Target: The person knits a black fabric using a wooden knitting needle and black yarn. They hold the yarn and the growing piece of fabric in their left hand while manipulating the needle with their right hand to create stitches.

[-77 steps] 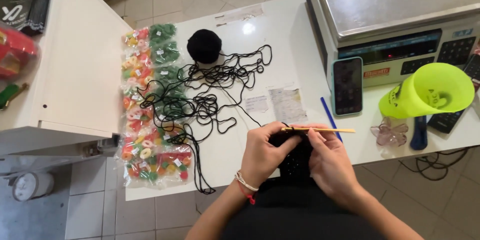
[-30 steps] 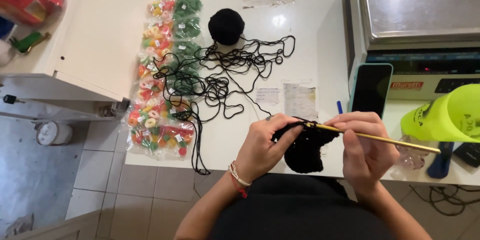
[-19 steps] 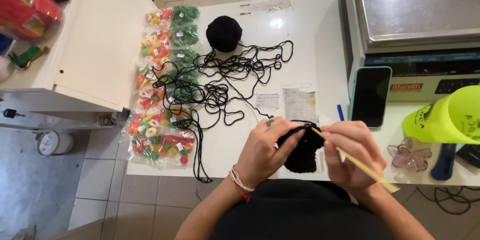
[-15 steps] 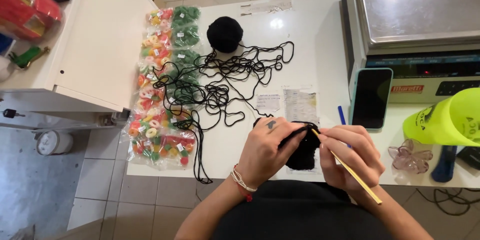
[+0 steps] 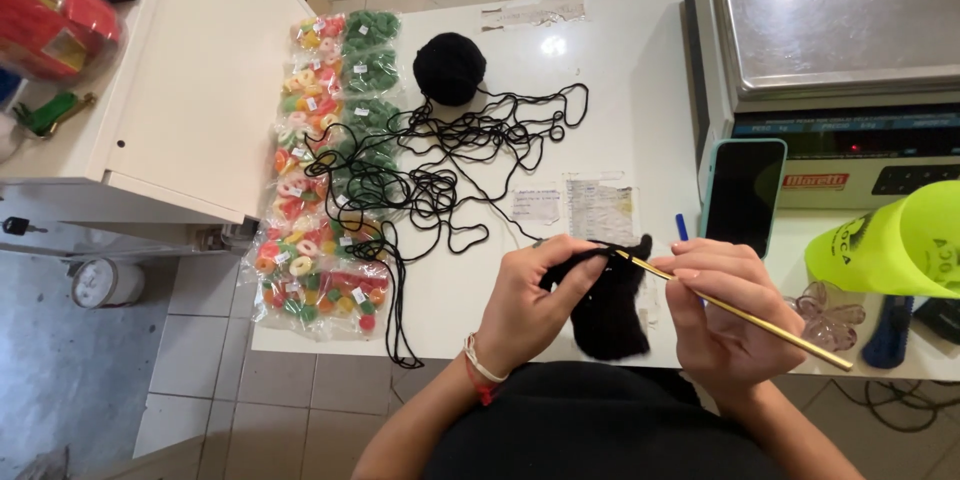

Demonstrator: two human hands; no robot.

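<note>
Black crochet piece (image 5: 610,310) sits pinched in left hand (image 5: 530,302); right hand (image 5: 722,315) grips gold hook (image 5: 735,310). Loose yarn (image 5: 450,165) lies beyond left hand, phone (image 5: 742,195) beyond right.

yarn ball (image 5: 449,67) behind hands — sweets (image 5: 325,170) left, scale (image 5: 830,70) right

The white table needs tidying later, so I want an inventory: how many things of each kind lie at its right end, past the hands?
Phone: 1
Yellow-green cup: 1
Weighing scale: 1
Clear pink hair clip: 1
Blue pen: 1
Total: 5
The dark blue item under the cup is too unclear to name and is not counted.
</note>
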